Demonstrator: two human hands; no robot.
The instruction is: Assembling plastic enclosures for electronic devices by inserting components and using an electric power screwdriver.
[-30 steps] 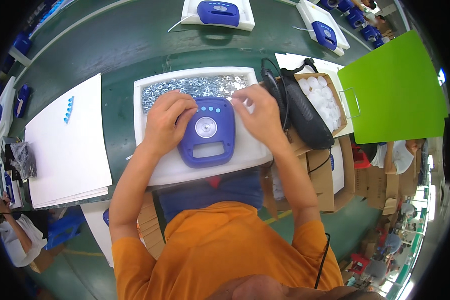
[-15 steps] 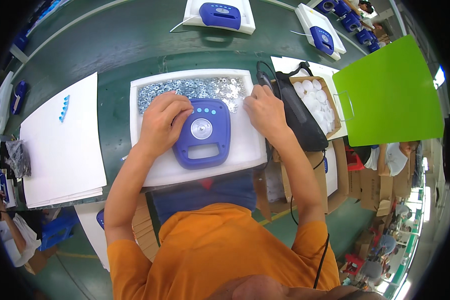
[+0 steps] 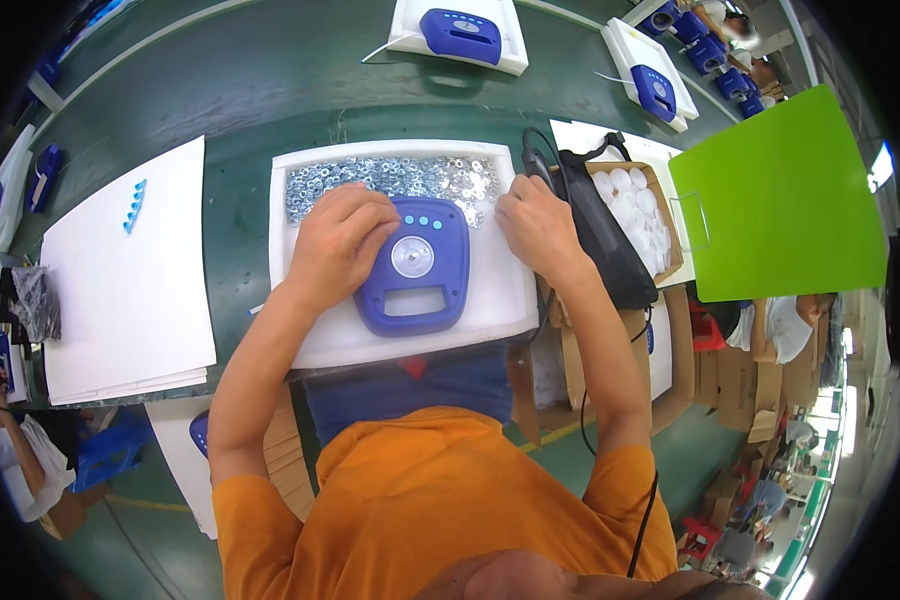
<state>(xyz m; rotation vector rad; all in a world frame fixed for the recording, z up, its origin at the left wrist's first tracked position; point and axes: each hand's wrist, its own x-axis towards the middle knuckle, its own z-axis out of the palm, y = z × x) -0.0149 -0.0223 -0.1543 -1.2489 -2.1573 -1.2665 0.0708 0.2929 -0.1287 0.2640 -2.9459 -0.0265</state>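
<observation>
A blue plastic panel (image 3: 453,268) lies in a white foam tray (image 3: 315,345) in front of me. It has a round clear disc (image 3: 412,257) in its middle, a slot below and a row of turquoise buttons (image 3: 423,222) above. My left hand (image 3: 340,245) is closed at the panel's upper left corner, its fingertips by the row's left end and hiding part of it. Right of the panel, my right hand (image 3: 540,225) is closed in a pinch over the tray's right rim. Anything inside either pinch is hidden.
Metal nuts and washers (image 3: 400,177) fill the tray's back. To the right are a black pouch (image 3: 605,240), a carton of white round parts (image 3: 630,215) and a green board (image 3: 785,200). White sheets (image 3: 135,290) holding a turquoise strip (image 3: 135,207) lie left. More blue panels (image 3: 462,38) lie beyond.
The whole view has shifted slightly, moving the tray and panel a little to the right in the picture. Both hands keep nearly the same places relative to the panel.
</observation>
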